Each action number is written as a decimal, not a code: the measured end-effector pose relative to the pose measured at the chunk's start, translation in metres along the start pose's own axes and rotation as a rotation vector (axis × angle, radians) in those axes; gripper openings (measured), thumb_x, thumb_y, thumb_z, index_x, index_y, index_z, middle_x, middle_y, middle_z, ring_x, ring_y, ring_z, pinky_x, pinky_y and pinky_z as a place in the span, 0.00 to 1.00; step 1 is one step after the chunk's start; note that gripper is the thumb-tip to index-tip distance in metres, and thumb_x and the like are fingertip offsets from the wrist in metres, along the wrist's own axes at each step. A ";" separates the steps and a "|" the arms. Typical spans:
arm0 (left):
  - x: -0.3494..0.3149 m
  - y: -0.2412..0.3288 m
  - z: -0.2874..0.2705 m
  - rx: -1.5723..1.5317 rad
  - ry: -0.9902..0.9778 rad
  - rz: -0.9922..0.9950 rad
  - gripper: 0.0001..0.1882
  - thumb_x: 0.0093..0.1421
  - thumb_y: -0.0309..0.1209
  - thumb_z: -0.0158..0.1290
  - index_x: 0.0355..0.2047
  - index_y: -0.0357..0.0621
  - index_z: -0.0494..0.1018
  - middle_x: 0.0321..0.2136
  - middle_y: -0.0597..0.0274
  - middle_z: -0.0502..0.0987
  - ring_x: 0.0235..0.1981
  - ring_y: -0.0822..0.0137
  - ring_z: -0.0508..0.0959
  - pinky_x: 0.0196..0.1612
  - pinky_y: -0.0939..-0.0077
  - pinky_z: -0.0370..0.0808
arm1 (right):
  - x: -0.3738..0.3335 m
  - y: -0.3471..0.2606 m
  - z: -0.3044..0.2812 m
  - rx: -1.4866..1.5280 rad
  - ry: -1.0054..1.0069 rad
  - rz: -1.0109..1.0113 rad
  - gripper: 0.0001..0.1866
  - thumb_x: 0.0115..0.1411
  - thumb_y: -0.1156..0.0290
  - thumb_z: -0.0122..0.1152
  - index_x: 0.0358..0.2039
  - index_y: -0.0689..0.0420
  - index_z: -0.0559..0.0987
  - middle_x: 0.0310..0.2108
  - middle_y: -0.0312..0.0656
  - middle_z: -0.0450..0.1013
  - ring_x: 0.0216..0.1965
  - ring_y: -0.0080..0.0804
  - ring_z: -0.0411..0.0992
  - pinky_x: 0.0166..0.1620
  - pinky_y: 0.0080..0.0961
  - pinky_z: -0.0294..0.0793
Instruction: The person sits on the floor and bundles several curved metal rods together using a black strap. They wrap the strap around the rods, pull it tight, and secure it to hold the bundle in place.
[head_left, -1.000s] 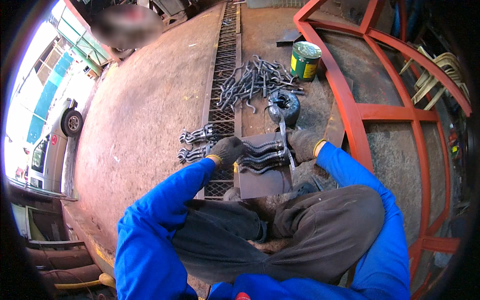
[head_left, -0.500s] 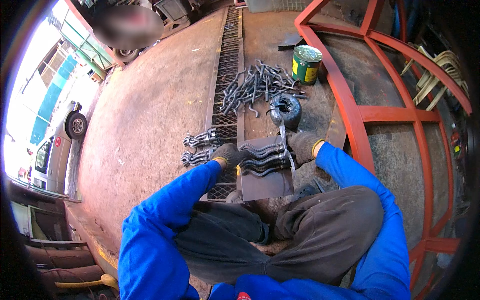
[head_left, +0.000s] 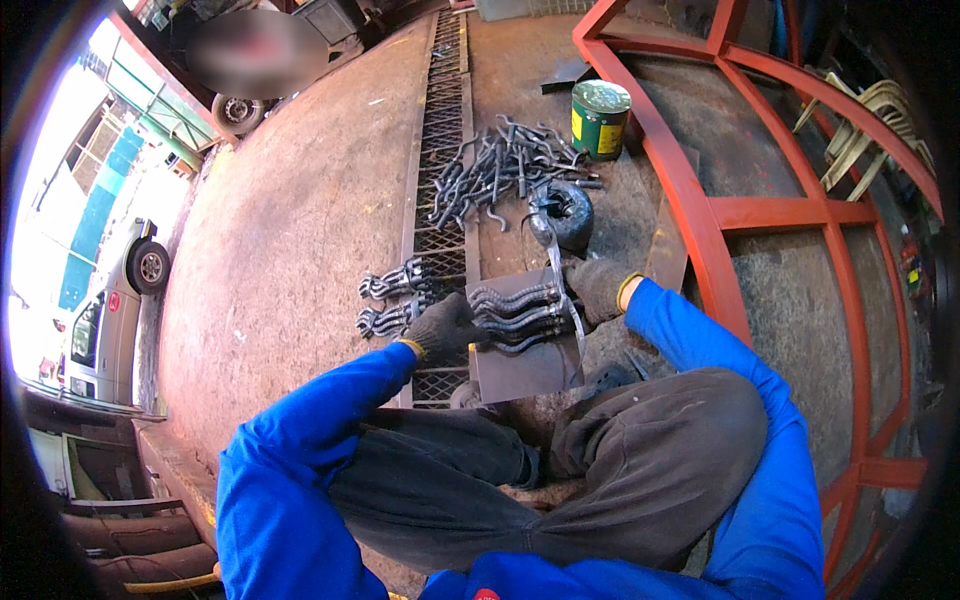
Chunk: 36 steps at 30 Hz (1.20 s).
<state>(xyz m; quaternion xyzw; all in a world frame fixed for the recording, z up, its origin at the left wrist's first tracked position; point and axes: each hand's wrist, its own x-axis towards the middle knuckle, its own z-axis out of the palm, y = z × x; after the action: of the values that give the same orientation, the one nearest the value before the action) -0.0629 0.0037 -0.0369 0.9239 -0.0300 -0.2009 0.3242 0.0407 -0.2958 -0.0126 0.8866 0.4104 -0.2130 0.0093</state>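
A row of several dark wavy metal rods (head_left: 520, 312) lies on a flat metal plate (head_left: 528, 372) in front of my knees. My gloved left hand (head_left: 440, 328) is at the rods' left ends, its fingers curled; whether anything is inside them is hidden. At the rods' right ends, a thin pale strap (head_left: 555, 262) crosses from a dark coil (head_left: 566, 216) down over the plate. My gloved right hand (head_left: 597, 288) is closed beside this strap and seems to grip it, though the fingertips are partly hidden.
Left of the plate, small bundles of bent rods (head_left: 388, 302) rest by a floor grating (head_left: 440, 130). A loose rod pile (head_left: 500, 170) lies farther off, with a green-and-yellow can (head_left: 600, 120) beside it. A red steel frame (head_left: 720, 240) stands along the right. A vehicle (head_left: 115, 320) shows far left.
My left hand has drawn slightly left and toward me, off the tops of the rods' left ends. My right hand stays by the strap. The whole view has shifted a little.
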 end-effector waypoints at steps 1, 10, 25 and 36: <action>0.000 -0.003 0.003 -0.019 0.024 -0.023 0.30 0.52 0.52 0.64 0.40 0.37 0.72 0.33 0.46 0.78 0.36 0.53 0.79 0.41 0.62 0.74 | 0.000 0.000 -0.001 -0.008 -0.007 0.006 0.38 0.35 0.65 0.76 0.49 0.64 0.75 0.48 0.57 0.74 0.49 0.52 0.74 0.53 0.38 0.74; 0.005 0.017 -0.005 0.117 0.136 -0.005 0.27 0.54 0.50 0.62 0.39 0.39 0.70 0.36 0.42 0.77 0.40 0.43 0.77 0.44 0.56 0.74 | -0.004 -0.005 -0.007 0.002 -0.021 0.033 0.38 0.35 0.65 0.76 0.49 0.64 0.75 0.48 0.58 0.74 0.50 0.52 0.74 0.52 0.38 0.75; 0.043 0.074 0.053 0.579 0.267 0.376 0.57 0.36 0.70 0.62 0.57 0.39 0.63 0.47 0.49 0.73 0.50 0.48 0.73 0.51 0.52 0.68 | -0.005 -0.003 -0.006 0.011 -0.035 0.024 0.45 0.29 0.59 0.81 0.50 0.63 0.75 0.49 0.56 0.73 0.49 0.51 0.73 0.53 0.37 0.74; 0.049 0.074 0.061 0.588 0.250 0.342 0.46 0.38 0.66 0.63 0.47 0.42 0.70 0.41 0.48 0.75 0.44 0.51 0.76 0.46 0.55 0.71 | -0.006 -0.007 -0.011 0.050 -0.061 0.067 0.47 0.29 0.58 0.82 0.52 0.64 0.73 0.48 0.56 0.73 0.50 0.51 0.73 0.52 0.39 0.74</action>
<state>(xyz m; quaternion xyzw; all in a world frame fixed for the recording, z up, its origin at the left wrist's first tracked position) -0.0362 -0.0996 -0.0526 0.9768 -0.2006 -0.0119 0.0745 0.0361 -0.2935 0.0006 0.8929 0.3745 -0.2497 0.0066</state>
